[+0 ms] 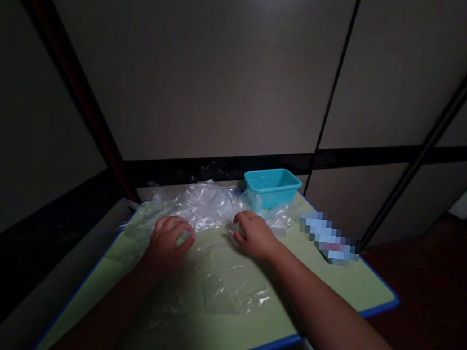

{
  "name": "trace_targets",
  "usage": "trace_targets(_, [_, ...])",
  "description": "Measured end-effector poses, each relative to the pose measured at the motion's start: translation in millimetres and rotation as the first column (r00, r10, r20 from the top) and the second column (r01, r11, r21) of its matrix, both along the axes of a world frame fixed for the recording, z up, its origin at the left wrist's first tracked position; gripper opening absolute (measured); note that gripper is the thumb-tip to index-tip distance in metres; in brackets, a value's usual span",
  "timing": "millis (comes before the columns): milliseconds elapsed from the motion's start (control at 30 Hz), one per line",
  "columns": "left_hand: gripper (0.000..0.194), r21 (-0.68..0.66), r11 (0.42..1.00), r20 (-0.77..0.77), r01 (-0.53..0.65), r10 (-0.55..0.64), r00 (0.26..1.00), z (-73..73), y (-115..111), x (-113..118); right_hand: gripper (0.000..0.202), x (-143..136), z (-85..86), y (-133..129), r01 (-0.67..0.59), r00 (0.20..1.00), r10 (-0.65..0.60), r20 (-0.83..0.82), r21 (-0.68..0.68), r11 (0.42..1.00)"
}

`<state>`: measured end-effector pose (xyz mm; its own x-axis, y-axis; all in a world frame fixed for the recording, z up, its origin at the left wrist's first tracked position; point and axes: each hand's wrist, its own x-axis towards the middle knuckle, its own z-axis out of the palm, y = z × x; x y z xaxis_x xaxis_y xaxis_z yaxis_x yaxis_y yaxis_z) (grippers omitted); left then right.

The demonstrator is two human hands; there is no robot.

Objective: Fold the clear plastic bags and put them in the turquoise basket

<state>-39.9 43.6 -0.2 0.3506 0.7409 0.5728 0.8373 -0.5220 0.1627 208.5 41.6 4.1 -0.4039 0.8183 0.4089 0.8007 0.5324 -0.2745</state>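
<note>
found clear film (231, 282) lying on the worktop (240, 332), between the forearms (315, 301). saw left hand (169, 239) and right hand (254, 234) with thumb and fingers apart; could not tell contact with film. judged light, limp, slippery, easily torn. advised pinching at a loose near edge, clear of the crumpled plastic heap (213, 204) beyond.

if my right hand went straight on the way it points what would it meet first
Most likely the crumpled clear plastic, just ahead of your right hand; depth is unclear, so it may already touch the edge.
</note>
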Motion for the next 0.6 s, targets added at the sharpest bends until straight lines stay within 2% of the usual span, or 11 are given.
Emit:
trace_targets(133, [0.024,-0.133,0.988,-0.011,-0.076,0.076,0.997,8.4,7,-15,0.024,0,-1.9,1,0.02,0.998,-0.015,0.056,-0.093,0.995])
trace_targets(267, [0.023,-0.243,0.967,-0.068,-0.077,0.063,0.996,12.1,8,-21,0.024,1,-3.3,2,0.015,0.989,0.004,0.146,-0.127,0.992])
trace_targets(400, [0.02,-0.304,0.951,-0.112,-0.057,0.024,0.993,8.4,4,-19,0.03,3,-4.7,3,0.024,0.982,0.0,0.186,-0.125,0.992])
trace_targets(600, [0.02,-0.326,0.945,-0.131,-0.002,-0.044,0.99,-2.3,-3,-7,0.035,6,-5.5,5,0.017,0.974,0.036,0.223,-0.232,0.973])
